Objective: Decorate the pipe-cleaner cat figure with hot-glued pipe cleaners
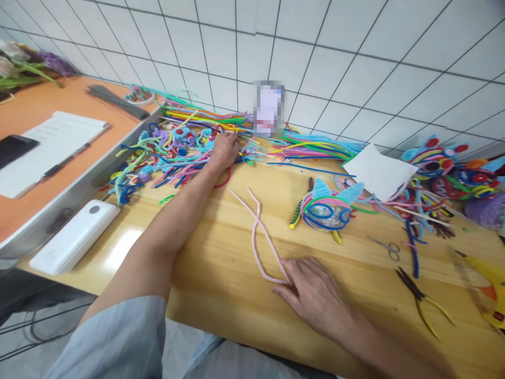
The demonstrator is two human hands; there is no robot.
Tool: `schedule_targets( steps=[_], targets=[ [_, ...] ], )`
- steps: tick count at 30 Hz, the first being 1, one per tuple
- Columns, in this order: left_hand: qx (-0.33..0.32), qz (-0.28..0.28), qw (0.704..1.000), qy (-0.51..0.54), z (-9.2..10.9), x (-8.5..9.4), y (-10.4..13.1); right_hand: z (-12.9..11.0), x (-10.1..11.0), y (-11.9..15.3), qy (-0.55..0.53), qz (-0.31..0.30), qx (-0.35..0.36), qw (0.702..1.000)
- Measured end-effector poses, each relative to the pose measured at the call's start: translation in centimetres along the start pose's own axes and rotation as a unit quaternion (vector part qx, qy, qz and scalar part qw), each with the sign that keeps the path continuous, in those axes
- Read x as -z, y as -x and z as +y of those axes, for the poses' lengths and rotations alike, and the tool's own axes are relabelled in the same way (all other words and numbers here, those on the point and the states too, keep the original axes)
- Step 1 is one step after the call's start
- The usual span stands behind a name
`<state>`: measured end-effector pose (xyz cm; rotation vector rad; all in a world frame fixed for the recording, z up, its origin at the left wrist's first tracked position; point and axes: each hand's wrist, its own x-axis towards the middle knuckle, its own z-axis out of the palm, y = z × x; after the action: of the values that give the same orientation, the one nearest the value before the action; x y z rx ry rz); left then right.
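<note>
A pale pink pipe cleaner, bent back so that its two arms cross, lies over the table with its fold at my right hand. The thumb and fingers of that hand close around the fold. My left hand reaches far forward into a heap of coloured pipe cleaners. Its fingers are curled down among them, and what they grip is hidden. Under the left wrist a red pipe cleaner curves out. A blue-eared mask-like figure of pipe cleaners rests right of centre.
Yellow-handled pliers, small scissors and a yellow tool lie on the right. Behind them are white paper and more pipe-cleaner figures. A phone leans on the tiled wall. A white box stands left.
</note>
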<state>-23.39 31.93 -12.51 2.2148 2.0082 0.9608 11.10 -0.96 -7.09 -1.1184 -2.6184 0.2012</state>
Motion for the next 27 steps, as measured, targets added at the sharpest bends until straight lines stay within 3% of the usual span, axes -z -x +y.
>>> schedule_targets(
  steps=[9,18,22,24,27],
  targets=[
    [-0.011,-0.012,0.999,-0.041,1.2,1.1,0.3,0.1,-1.3,-0.9,0.033,-0.013,-0.012,0.999],
    [0.018,0.014,0.995,-0.097,3.1,4.5,-0.1,1.2,-1.9,-0.7,-0.015,0.069,-0.006,0.997],
    [-0.005,0.044,0.996,-0.08,6.9,5.0,-1.0,1.2,-2.1,-0.6,-0.057,0.077,0.004,0.995],
    [-0.07,-0.027,0.996,-0.051,9.9,4.1,-1.3,1.3,-2.3,-0.6,-0.07,0.08,0.004,0.994],
    [-0.142,-0.11,0.983,-0.036,14.3,1.2,-1.3,1.5,-2.5,-0.5,-0.082,0.082,0.006,0.993]
  ],
)
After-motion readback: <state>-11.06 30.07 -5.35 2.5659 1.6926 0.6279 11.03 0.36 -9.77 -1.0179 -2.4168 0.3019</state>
